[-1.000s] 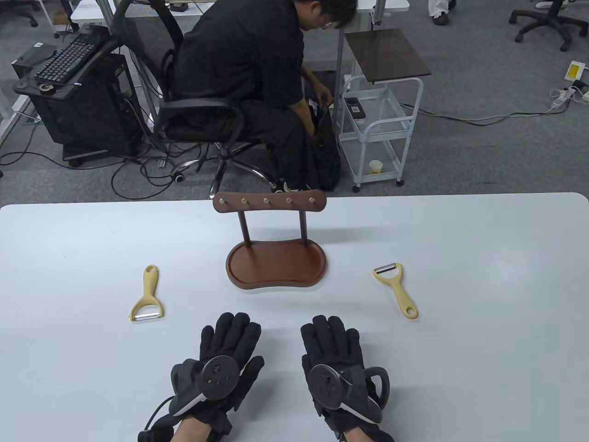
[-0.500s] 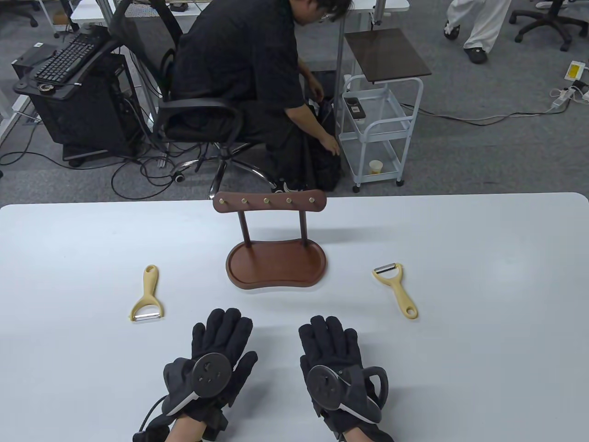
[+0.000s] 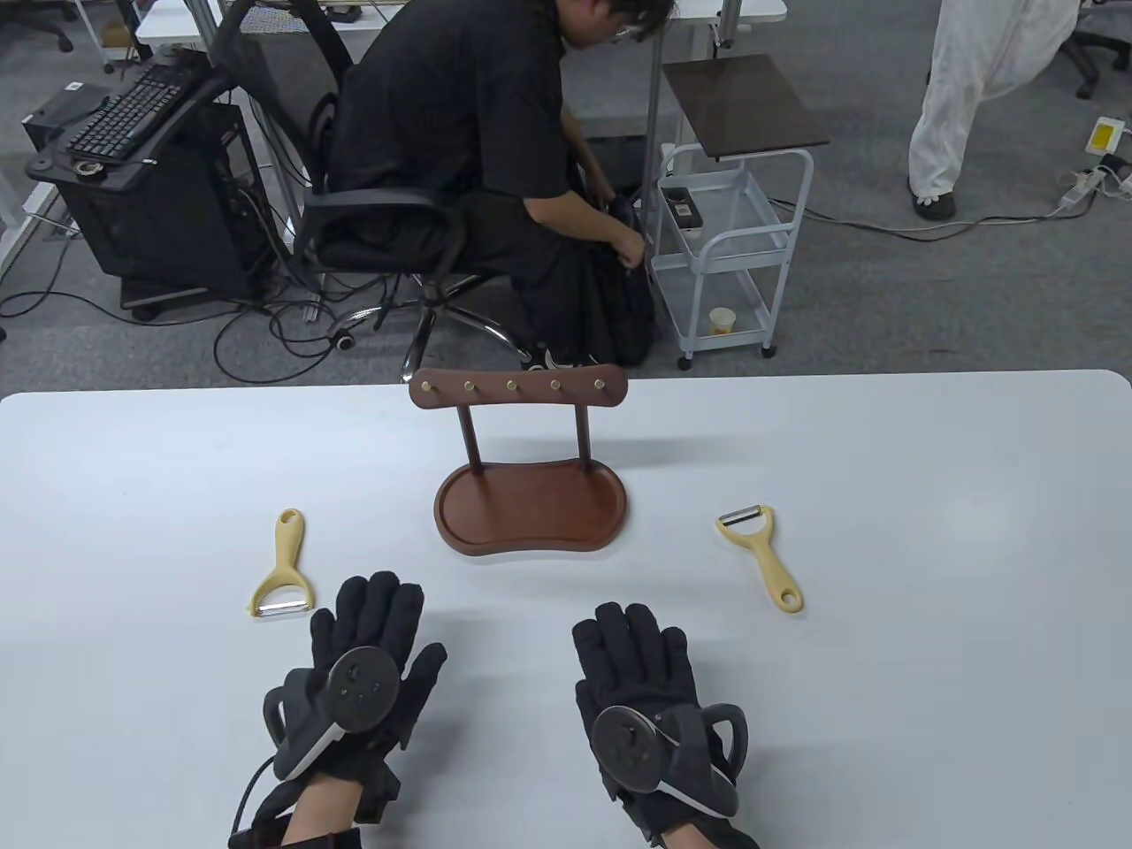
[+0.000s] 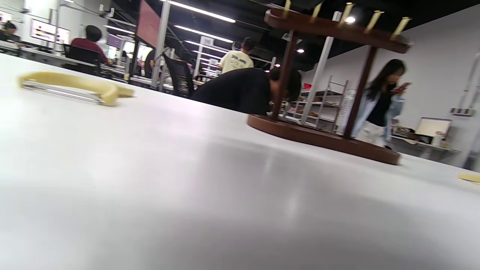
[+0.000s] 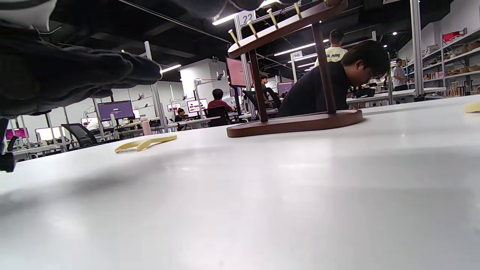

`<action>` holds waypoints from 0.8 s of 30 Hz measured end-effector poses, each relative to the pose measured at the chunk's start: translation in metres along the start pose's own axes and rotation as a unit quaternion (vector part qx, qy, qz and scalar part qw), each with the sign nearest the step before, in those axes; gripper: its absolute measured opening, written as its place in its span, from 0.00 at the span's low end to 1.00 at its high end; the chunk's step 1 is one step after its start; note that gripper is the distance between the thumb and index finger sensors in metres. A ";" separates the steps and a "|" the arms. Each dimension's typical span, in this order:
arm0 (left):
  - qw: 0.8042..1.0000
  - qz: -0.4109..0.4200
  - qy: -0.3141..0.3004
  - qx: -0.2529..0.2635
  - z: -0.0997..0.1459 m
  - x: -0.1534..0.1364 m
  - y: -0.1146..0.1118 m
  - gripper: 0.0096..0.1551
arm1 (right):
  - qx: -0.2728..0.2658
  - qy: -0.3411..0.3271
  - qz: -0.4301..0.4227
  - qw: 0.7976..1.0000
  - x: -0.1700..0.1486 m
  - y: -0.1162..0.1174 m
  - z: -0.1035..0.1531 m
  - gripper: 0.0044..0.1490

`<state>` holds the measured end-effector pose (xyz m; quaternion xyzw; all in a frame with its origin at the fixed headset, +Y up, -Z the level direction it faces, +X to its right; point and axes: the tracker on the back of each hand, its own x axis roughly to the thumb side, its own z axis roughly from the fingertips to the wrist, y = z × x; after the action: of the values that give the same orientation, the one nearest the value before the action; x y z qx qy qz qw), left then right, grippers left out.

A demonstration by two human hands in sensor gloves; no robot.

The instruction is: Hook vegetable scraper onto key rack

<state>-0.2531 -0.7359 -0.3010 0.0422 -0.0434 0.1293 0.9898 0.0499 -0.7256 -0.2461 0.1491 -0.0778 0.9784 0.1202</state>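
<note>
A brown wooden key rack (image 3: 518, 392) with several brass pegs stands on its oval base (image 3: 531, 517) at the table's middle. One yellow scraper (image 3: 283, 566) lies left of it, blade toward me. A second yellow scraper (image 3: 762, 557) lies right of it, blade away. My left hand (image 3: 371, 619) is flat and open, palm down, fingertips just right of the left scraper's blade. My right hand (image 3: 628, 646) lies flat and open, empty, near the front middle. The left wrist view shows the left scraper (image 4: 71, 88) and the rack (image 4: 330, 75). The right wrist view shows the rack (image 5: 292, 71) and the left scraper (image 5: 144, 143).
The white table (image 3: 929, 548) ends just behind the rack. Beyond it a seated person (image 3: 495, 150) in black bends over, next to a white trolley (image 3: 725, 248). Another person (image 3: 973, 97) walks at the far right.
My left hand has moved left and slightly forward, toward the left scraper. My right hand has stayed in place. A person has walked into view at the far right.
</note>
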 end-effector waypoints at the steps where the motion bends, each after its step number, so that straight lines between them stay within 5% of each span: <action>1: 1.000 0.002 0.008 -0.003 -0.002 -0.005 0.000 0.45 | 0.000 0.000 0.000 1.000 0.000 0.000 0.000 0.36; 17: 0.979 -0.030 0.199 -0.019 -0.049 -0.090 0.005 0.49 | 0.005 0.007 -0.004 1.000 -0.003 0.001 0.000 0.36; 24: 0.956 -0.061 0.279 -0.069 -0.064 -0.108 -0.006 0.56 | 0.001 0.011 -0.006 1.000 -0.004 -0.001 0.000 0.36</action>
<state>-0.3507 -0.7628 -0.3751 -0.0618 0.2280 0.0722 0.9690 0.0540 -0.7257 -0.2475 0.1389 -0.0741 0.9793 0.1270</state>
